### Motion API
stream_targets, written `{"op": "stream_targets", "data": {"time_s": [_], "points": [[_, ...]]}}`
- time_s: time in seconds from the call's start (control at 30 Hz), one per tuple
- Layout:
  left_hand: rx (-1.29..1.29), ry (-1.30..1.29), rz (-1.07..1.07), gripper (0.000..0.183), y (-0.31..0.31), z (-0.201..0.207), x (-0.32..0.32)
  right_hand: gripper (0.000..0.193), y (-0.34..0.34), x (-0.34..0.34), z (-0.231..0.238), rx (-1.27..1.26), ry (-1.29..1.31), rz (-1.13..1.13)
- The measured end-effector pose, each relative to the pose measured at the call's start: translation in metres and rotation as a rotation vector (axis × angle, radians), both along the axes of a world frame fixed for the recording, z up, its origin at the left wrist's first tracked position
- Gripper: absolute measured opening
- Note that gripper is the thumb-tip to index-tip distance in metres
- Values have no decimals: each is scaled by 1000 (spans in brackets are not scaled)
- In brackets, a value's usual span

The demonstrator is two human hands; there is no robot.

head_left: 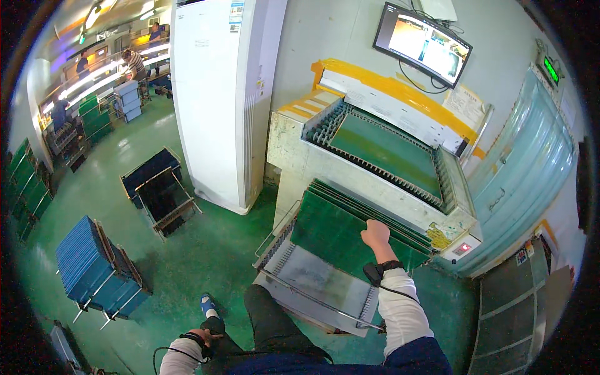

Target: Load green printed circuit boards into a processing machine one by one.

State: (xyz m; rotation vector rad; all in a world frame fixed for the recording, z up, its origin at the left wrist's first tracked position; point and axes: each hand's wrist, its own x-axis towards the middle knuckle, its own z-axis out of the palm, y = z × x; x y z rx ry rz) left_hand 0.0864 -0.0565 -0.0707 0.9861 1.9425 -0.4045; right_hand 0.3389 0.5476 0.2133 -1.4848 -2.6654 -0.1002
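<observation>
My right hand (376, 236) is closed on the upper edge of a green panel (331, 230), with the fingers curled over it. The panel leans in a metal rack (275, 265) with toothed side rails, and several more green panels stand close behind it. The lower part of the rack shows a bare grey sheet (312, 275). My left hand (211, 336) hangs low beside my leg, away from the rack. It holds nothing that I can see, and its fingers are partly stretched out. Both wrists wear dark bands with cables.
Behind the rack stands a roller machine (375, 165) with a green panel (387, 150) lying on its rollers. A tall white cabinet unit (215, 106) is left of it. Blue panels (84, 262) fill a rack at left; a dark rack (164, 197) stands beyond. Several people work far off.
</observation>
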Motion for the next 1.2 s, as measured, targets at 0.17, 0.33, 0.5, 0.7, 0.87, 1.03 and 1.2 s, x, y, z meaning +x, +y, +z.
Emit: {"op": "stream_targets", "data": {"time_s": [0.17, 0.33, 0.5, 0.7, 0.87, 1.03, 1.2], "points": [[-17, -17, -20, 49, -1, -26, -3, 22, -2, 3, 4, -18, -19, -25], [4, 0, -66, 46, 0, -32, -3, 22, -2, 7, 3, -9, -27, -28], [35, 2, -103, 43, -5, -21, -3, 22, -3, 4, 4, -6, -12, -18], [32, -82, -196, 43, 33, 79, 18, 20, -1, 12, 1, -1, -14, -36], [39, -48, -152, 46, 23, 61, 16, 21, -2, 4, 3, 2, -7, -33], [-77, -44, 44, 52, 15, 15, 5, 21, -3, 6, 4, -9, -27, -52], [-124, -103, 50, 63, 3, -11, -1, 22, -8, -4, 10, -18, -25, -30]]}}
